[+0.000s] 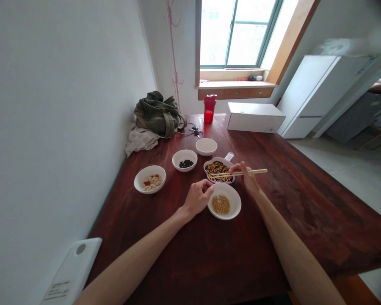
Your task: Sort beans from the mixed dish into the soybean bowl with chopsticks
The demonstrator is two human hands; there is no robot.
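Note:
My right hand is closed around a pair of chopsticks, whose tips reach into a purple-rimmed dish of mixed yellow and black beans. Closest to me stands a white bowl with yellow beans in it. My left hand pinches that bowl's left rim. Further left are a white bowl of black beans and another bowl with pale and red pieces. A white bowl with nothing visible inside sits behind them.
Along the back of the dark red wooden table are a green bag, keys, a red shaker bottle and a white box. A wall borders the left side. A white device lies at the lower left edge.

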